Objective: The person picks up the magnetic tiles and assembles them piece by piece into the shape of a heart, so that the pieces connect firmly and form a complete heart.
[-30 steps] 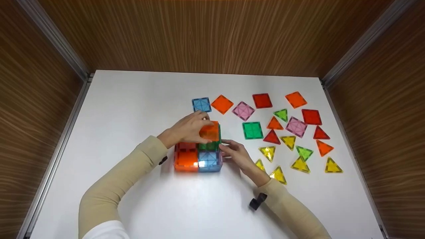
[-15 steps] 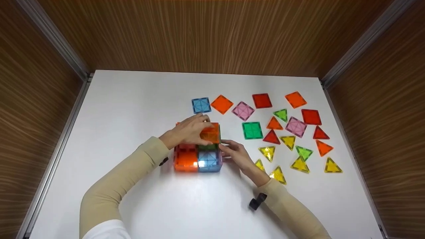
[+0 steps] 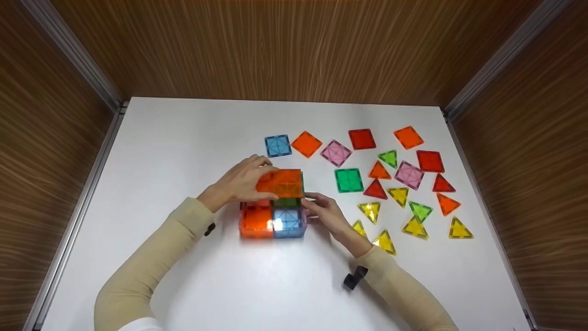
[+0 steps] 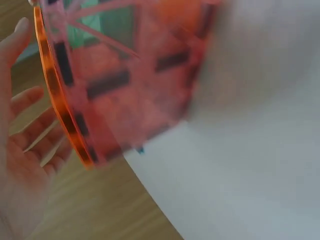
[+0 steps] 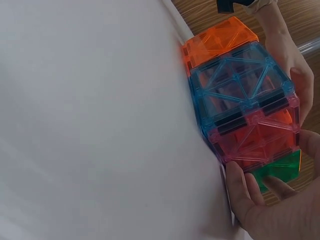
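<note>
Spanning the far part of the tile block [image 3: 274,216], left hand [image 3: 245,179], fingers spread and loosely bent, thumb apart from them. Orange top section [image 3: 287,184] of the block lies just beside that thumb; contact there cannot be told. Right hand [image 3: 330,218] at the block's right side: fingers fairly straight, fingertips touching the pink side tile [image 5: 260,140], thumb near its upper edge. Block's near top: orange square [image 3: 257,219] left, light blue square [image 3: 288,219] right, edges meeting. Block sits on the white table [image 3: 206,276]. Beyond the block, near: loose blue square [image 3: 278,145], lying flat. Right of the block: green square [image 3: 348,180]. Farther right of the block: scattered triangles, among them a red one [image 3: 375,189] and a yellow one [image 3: 370,211].
</note>
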Available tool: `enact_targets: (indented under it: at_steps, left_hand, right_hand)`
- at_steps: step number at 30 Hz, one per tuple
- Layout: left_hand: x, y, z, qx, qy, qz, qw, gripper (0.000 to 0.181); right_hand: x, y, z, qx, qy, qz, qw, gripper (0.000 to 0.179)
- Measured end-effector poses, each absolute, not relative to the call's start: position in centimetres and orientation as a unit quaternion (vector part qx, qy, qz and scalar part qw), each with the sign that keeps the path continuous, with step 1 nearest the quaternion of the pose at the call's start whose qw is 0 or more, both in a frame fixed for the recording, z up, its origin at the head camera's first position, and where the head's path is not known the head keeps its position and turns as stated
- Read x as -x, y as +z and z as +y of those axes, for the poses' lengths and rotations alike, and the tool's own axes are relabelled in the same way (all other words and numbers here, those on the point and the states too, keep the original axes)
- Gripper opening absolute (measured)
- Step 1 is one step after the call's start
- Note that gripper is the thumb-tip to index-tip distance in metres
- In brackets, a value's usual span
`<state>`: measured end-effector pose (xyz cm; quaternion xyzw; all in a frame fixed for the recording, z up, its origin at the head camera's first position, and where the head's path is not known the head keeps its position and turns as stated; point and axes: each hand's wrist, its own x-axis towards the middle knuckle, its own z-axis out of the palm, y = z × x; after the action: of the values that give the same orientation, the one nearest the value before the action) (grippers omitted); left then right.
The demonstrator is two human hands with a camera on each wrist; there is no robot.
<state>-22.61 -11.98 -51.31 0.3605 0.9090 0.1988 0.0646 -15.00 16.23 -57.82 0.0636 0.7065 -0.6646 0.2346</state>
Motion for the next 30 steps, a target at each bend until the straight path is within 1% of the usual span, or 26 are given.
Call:
enact_targets:
  at_steps: [6, 12, 17, 25, 28, 30]
  left_hand:
    - [21.5, -52.5, -16.3, -0.295, 0.269, 0.915, 0.056, 0.086]
    - [20.0, -53.7, -19.5, -0.232, 0.317, 0.919, 0.042, 0.084]
    - [19.1, -54.7, -20.8, -0.189, 0.361, 0.911, 0.054, 0.085]
    - [18.5, -55.6, -21.8, -0.163, 0.431, 0.886, 0.046, 0.083]
    - [18.4, -55.8, -21.9, -0.160, 0.438, 0.883, 0.045, 0.082]
    - [18.4, -55.8, -22.0, -0.158, 0.441, 0.882, 0.044, 0.082]
  right_hand:
    - [15.2, -57.8, 15.2, -0.066, -0.665, 0.707, 0.232, 0.053]
    - [15.5, -57.7, 13.7, -0.056, -0.663, 0.707, 0.241, 0.053]
    - [15.8, -57.8, 12.5, -0.046, -0.663, 0.705, 0.246, 0.054]
    - [16.6, -57.6, 11.9, -0.013, -0.643, 0.722, 0.256, 0.058]
    - [17.8, -57.2, 12.3, 0.011, -0.608, 0.758, 0.237, 0.056]
    - [19.0, -56.7, 12.6, 0.036, -0.570, 0.795, 0.203, 0.054]
